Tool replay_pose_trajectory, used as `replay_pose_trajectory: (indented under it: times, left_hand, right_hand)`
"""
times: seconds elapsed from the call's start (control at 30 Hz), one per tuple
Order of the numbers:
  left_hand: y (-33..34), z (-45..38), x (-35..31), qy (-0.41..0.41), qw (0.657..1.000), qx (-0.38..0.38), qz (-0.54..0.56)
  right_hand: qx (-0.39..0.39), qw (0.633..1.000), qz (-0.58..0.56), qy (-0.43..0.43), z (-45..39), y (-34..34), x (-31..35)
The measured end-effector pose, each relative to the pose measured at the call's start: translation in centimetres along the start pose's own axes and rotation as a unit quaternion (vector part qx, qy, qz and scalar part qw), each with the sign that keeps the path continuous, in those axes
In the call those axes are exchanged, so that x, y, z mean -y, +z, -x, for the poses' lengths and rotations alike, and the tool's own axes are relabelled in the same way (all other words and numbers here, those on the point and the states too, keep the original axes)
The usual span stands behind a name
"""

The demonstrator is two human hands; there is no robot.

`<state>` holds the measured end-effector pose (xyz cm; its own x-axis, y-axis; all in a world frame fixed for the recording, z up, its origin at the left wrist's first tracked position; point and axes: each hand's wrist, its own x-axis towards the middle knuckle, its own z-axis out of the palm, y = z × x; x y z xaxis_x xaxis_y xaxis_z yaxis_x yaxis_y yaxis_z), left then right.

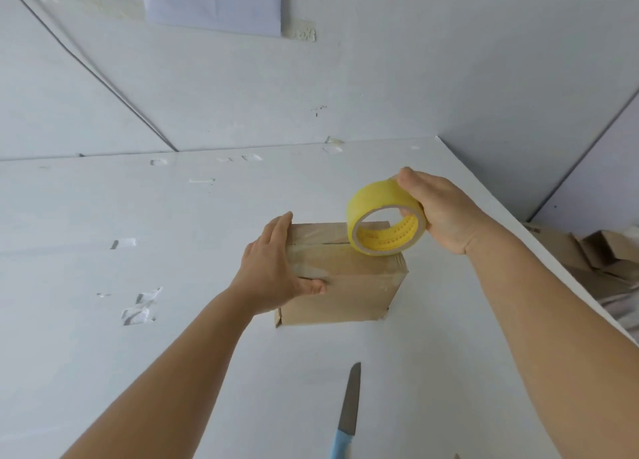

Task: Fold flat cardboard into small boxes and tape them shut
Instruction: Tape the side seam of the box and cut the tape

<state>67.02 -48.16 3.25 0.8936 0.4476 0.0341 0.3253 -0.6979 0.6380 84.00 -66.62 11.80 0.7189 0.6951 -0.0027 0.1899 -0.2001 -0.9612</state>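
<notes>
A small brown cardboard box (349, 292) stands on the white table (103, 320), its top flaps closed and a strip of clear tape lying across the seam. My left hand (273, 268) holds the box's left end, fingers flat along the far side and the thumb pressing the near face. My right hand (439, 209) grips a yellow roll of tape (383, 218) on edge over the box's right top, with a finger inside the core.
A knife with a light blue handle (347, 413) lies on the table near me, blade pointing toward the box. Scraps of clear tape (138, 311) stick to the table at the left. Brown cardboard pieces (601, 251) are piled beyond the table's right edge.
</notes>
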Motion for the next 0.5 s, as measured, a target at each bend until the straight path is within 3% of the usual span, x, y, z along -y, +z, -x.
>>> replay_pose_trajectory:
  times: [0.13,0.33,0.5]
  left_hand:
    - [-0.2,0.0,-0.5,-0.005,1.0,0.008,-0.013]
    - [-0.3,0.3,-0.9,-0.006,1.0,0.008,-0.029]
    - [-0.2,0.2,-1.1,-0.011,0.999,0.01,-0.029]
  right_hand:
    - [-0.093,0.98,0.172,-0.034,-0.3,-1.0,0.6]
    - [-0.051,0.936,0.348,0.012,-0.1,-2.5,0.5]
    - [-0.042,0.93,0.364,0.034,0.2,-2.5,-0.7]
